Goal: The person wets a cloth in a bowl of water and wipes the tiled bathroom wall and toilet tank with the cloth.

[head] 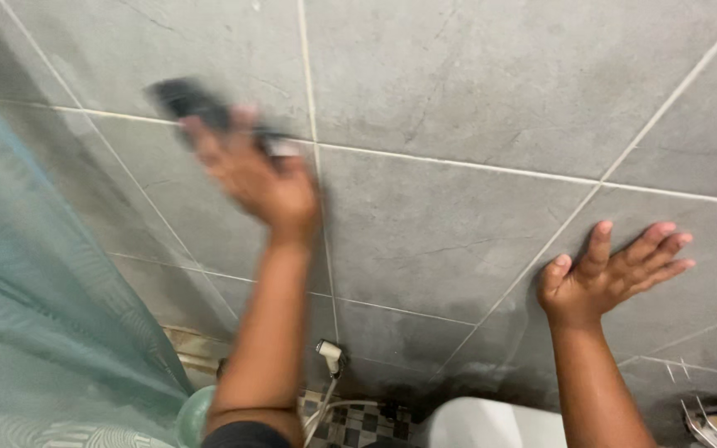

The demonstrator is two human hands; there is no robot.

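Left hand (263, 178), blurred by motion, clenched around a dark brush (197, 104) and pressing it to the grey tiled wall (458, 91). The brush juts up and to the left past the fingers, its long axis slanting with the tile joints; the exact grip is smeared. Right hand (612, 270), empty, lies spread flat on the same wall, well apart and lower, fingers pointing right. The left hand alone carries the brush. Left: a translucent green shower curtain (35, 299). Below, between the forearms: a spray hose (331, 365), a white toilet (499, 423), and patterned floor (358, 423).
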